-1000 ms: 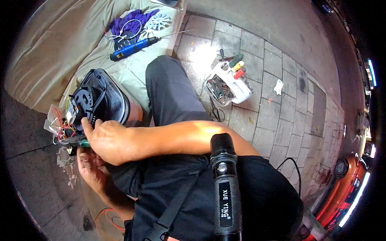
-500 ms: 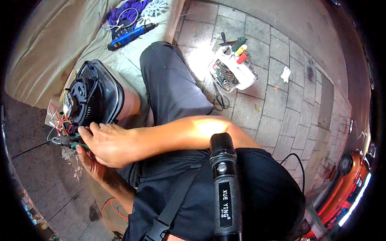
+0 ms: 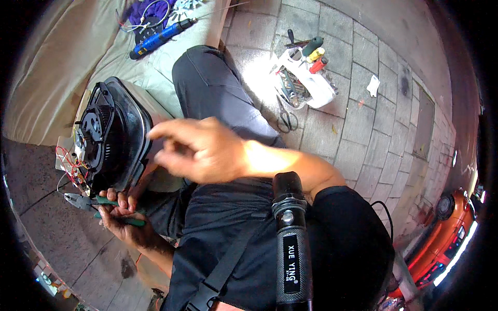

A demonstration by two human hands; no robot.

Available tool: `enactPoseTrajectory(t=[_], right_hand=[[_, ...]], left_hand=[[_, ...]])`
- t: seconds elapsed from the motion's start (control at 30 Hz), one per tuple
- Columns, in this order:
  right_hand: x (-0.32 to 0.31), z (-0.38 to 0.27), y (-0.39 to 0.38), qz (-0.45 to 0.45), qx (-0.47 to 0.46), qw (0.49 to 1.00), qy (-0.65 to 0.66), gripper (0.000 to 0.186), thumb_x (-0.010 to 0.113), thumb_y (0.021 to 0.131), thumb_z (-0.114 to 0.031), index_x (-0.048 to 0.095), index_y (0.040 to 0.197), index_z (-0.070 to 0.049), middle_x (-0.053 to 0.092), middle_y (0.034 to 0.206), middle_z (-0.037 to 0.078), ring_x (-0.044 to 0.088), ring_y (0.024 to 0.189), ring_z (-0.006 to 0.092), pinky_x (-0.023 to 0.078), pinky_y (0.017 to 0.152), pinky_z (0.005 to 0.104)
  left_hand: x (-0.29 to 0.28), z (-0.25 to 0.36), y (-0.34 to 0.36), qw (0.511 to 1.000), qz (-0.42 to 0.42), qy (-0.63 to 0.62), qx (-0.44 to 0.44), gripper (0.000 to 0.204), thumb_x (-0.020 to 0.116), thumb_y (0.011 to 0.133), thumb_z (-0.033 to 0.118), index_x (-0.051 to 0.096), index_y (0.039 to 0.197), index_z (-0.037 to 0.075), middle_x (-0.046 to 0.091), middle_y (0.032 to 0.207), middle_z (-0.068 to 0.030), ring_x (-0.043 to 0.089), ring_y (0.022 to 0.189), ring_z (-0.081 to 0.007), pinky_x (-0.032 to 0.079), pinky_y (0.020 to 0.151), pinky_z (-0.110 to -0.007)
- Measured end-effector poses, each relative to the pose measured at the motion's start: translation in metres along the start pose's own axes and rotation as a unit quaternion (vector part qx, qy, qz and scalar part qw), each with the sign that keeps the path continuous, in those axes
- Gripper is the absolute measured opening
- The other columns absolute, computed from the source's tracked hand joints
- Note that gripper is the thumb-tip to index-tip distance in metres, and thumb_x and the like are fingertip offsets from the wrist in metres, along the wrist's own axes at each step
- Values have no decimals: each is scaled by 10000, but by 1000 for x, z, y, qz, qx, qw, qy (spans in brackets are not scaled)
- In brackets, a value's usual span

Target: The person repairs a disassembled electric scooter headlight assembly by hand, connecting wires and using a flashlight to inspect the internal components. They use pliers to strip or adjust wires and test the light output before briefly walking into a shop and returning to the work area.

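My left hand [image 3: 122, 217] grips pliers [image 3: 78, 200] with green handles, their jaws beside loose red and white wires [image 3: 72, 163] hanging from an appliance [image 3: 122, 135]. The appliance, at my left knee, has an exposed black housing with a round, slotted part and a rounded-square rim. Right of it, my right hand [image 3: 199, 150] is raised and slightly blurred, fingers loosely apart and bent, with nothing visible in them. A black flashlight [image 3: 284, 197] lies lengthwise in front of my black shirt.
A blue cylindrical tool [image 3: 162, 40], purple cloth [image 3: 145, 10] and white bladed part lie on a draped mattress [image 3: 52, 78]. A white tool caddy [image 3: 316, 88] and scissors [image 3: 288, 120] stand or lie on the pavement beyond my bent knee. An orange car [image 3: 441, 243] is at far right.
My right hand has left the pliers, lifting up and to the right, its fingers opening. My left hand now shows wrapped round the pliers' handles, slightly lower.
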State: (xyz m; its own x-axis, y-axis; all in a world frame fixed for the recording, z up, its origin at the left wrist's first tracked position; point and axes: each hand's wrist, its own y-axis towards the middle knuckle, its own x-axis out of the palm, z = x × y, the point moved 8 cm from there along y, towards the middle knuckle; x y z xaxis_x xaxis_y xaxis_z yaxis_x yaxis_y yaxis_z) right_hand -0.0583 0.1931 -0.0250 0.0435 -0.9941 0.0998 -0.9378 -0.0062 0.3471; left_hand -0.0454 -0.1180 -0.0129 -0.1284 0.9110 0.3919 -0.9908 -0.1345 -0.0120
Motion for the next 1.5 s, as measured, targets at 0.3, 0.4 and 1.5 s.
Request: enactPoseTrajectory(t=[0.3, 0.4, 1.5], right_hand=[[-71, 59, -64, 84, 101, 965, -226, 279, 751, 999, -187, 704, 1244, -64, 746, 853, 70, 694, 659, 169, 582, 665, 320], [-69, 67, -61, 83, 120, 960, -239, 258, 742, 1005, -202, 713, 1224, -68, 764, 907, 70, 706, 665, 175, 593, 674, 329], [55, 63, -47, -199, 283, 933, 100, 542, 719, 993, -225, 494, 1472, -105, 682, 1183, 100, 667, 1026, 251, 560, 928, 428]], left_hand=[[4, -9, -14, 997, 3, 33, -65, 431, 577, 1100, 359, 496, 1403, 64, 565, 1106, -26, 499, 728, -99, 410, 589, -235], [-2, -13, -15, 996, 7, 40, -79, 426, 583, 1092, 365, 510, 1392, 71, 572, 1098, -25, 510, 738, -102, 421, 595, -235], [81, -37, -40, 868, -175, 402, 234, 682, 660, 1016, 483, 577, 1453, -33, 630, 1353, -208, 603, 1235, -374, 473, 1052, -482]])
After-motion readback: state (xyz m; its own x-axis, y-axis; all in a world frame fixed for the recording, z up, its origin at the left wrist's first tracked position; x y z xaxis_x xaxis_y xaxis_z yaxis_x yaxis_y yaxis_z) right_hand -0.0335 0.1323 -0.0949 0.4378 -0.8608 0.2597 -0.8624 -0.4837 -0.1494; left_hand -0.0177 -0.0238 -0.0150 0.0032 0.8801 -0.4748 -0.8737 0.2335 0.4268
